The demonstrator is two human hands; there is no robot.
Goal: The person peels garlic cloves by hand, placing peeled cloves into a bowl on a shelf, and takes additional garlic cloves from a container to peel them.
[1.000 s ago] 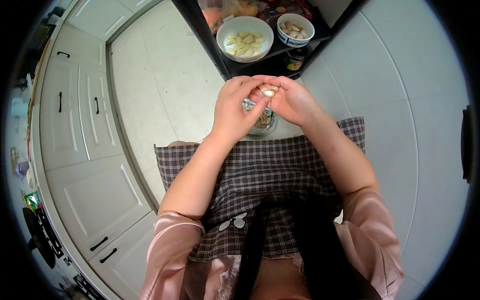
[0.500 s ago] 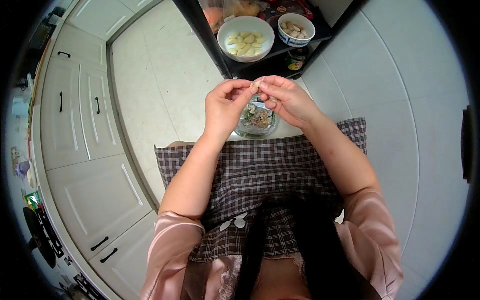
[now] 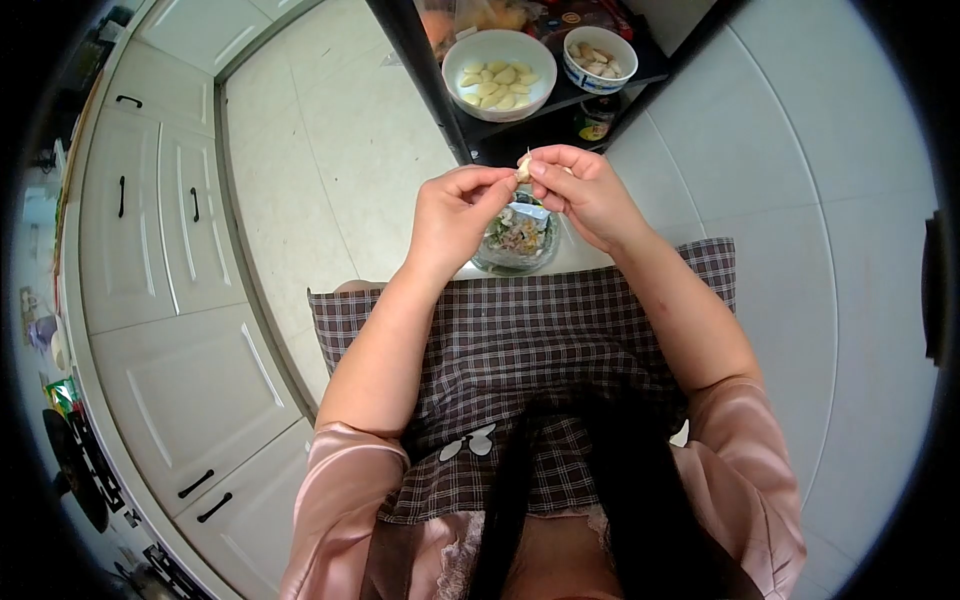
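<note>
A pale garlic clove (image 3: 525, 171) is pinched between the thumb and fingers of my right hand (image 3: 585, 195). My left hand (image 3: 455, 212) has its thumb and forefinger closed at the clove's near left end; whether a bit of skin sits between them is too small to tell. Beneath both hands stands a clear container (image 3: 515, 240) with mixed peelings and scraps in it. Beyond them, a white bowl (image 3: 548, 95) holds several peeled cloves, and a smaller patterned bowl (image 3: 602, 86) holds several cloves in their skins.
Both bowls stand on a black shelf (image 3: 655, 66), with a dark jar (image 3: 596, 118) on the level below. A checked apron (image 3: 520, 330) covers my lap. White cabinets (image 3: 180, 390) run along the left, and a pale tiled wall (image 3: 760, 260) is on the right.
My right hand has turned a little and shifted right, showing more of the clove. The left fingertips have moved slightly down its side. The view has shifted a little.
</note>
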